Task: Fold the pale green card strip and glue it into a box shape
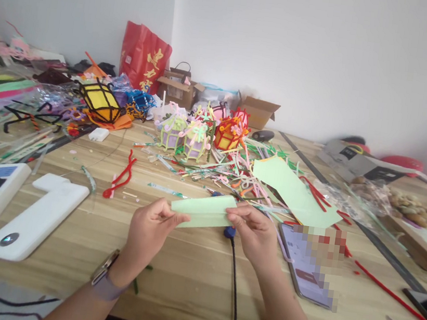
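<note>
Folded pale green paper strip (pixel 203 211), held above the wooden tabletop, near centre of the scene

Strip is long and narrow, creased lengthwise into a flattened fold, lying roughly level with its right end tilted slightly higher; left end pinched between fingers of the left hand (pixel 149 230), right end pinched by the right hand (pixel 254 233); matte surface, edges clean, mid-span unsupported and clear of the table

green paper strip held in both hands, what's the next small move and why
Probably press the fold flat by running the fingers along its length. The green paper strip looks folded lengthwise and is pinched at its ends, left hand on one, right hand on the other, held above the wooden table. Its middle looks unpressed.
</note>
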A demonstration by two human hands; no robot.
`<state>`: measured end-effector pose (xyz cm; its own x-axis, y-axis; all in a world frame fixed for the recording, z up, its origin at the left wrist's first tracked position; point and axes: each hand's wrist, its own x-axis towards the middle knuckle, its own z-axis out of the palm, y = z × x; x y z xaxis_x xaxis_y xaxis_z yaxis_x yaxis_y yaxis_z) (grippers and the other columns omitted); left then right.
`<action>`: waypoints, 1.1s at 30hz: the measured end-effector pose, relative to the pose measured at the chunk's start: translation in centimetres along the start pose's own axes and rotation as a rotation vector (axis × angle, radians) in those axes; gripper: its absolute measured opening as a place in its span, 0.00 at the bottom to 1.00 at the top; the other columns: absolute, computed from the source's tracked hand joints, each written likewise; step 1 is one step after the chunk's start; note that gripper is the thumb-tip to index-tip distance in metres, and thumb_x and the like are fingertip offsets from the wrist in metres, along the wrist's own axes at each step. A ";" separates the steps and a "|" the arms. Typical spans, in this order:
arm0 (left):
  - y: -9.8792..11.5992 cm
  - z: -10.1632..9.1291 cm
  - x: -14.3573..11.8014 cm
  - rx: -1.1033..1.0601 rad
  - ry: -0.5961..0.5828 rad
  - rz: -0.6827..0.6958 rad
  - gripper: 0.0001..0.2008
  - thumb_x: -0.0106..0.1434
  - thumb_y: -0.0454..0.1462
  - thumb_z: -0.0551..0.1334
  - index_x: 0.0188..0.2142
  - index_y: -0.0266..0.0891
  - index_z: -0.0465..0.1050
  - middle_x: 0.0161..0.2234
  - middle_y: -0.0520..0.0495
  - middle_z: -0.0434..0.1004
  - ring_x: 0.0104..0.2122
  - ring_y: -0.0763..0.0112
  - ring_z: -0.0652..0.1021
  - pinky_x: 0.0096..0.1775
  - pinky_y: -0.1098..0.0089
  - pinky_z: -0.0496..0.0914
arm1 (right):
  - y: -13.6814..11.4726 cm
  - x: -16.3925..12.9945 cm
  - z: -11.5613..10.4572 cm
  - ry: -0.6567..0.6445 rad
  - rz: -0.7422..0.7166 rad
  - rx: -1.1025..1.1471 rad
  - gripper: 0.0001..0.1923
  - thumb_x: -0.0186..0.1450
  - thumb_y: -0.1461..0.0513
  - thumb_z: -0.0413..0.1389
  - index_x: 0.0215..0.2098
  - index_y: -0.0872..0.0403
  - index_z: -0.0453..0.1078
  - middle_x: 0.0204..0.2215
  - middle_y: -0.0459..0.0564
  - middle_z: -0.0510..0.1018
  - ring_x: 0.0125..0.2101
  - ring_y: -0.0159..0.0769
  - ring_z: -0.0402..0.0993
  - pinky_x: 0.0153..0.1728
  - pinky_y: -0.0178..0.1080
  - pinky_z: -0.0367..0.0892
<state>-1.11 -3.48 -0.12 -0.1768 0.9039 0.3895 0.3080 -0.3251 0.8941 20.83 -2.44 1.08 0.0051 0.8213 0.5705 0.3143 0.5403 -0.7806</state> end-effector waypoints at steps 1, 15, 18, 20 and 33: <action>0.0 -0.1 0.0 -0.010 -0.024 0.005 0.18 0.52 0.45 0.67 0.15 0.41 0.63 0.14 0.57 0.65 0.17 0.75 0.64 0.21 0.73 0.59 | 0.1 0.0 -0.1 0.003 0.002 0.002 0.04 0.59 0.58 0.63 0.28 0.49 0.78 0.25 0.46 0.81 0.28 0.35 0.76 0.31 0.37 0.70; -0.5 -0.2 0.6 -0.320 -0.013 -0.186 0.18 0.58 0.52 0.62 0.26 0.40 0.69 0.21 0.53 0.71 0.23 0.73 0.70 0.26 0.74 0.64 | 0.0 0.4 -0.4 -0.014 -0.021 0.071 0.06 0.59 0.56 0.63 0.29 0.48 0.79 0.25 0.46 0.79 0.28 0.34 0.74 0.31 0.36 0.69; -0.6 0.1 0.8 -0.514 -0.055 -0.263 0.17 0.58 0.52 0.63 0.34 0.40 0.71 0.26 0.51 0.76 0.27 0.71 0.75 0.32 0.72 0.68 | 0.2 0.3 -0.6 -0.057 -0.039 0.057 0.05 0.60 0.56 0.62 0.31 0.48 0.79 0.26 0.46 0.78 0.30 0.35 0.74 0.33 0.37 0.69; -0.5 0.2 0.8 -0.591 -0.093 -0.331 0.18 0.56 0.49 0.65 0.40 0.40 0.71 0.27 0.51 0.78 0.28 0.71 0.76 0.33 0.73 0.68 | 0.5 0.2 -0.7 -0.092 -0.040 0.040 0.04 0.61 0.57 0.62 0.32 0.48 0.78 0.27 0.47 0.78 0.31 0.36 0.73 0.35 0.38 0.69; -0.3 0.3 0.4 -0.538 -0.105 -0.313 0.22 0.56 0.45 0.67 0.47 0.37 0.74 0.31 0.48 0.82 0.31 0.71 0.78 0.34 0.74 0.69 | 1.2 -0.4 -0.5 -0.136 0.075 -0.003 0.08 0.61 0.57 0.61 0.38 0.47 0.72 0.31 0.45 0.75 0.30 0.33 0.69 0.33 0.35 0.64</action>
<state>-0.97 -2.92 -0.32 -0.0811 0.9924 0.0921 -0.2613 -0.1103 0.9589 21.67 -2.17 0.07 -0.0997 0.8767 0.4706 0.3211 0.4760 -0.8187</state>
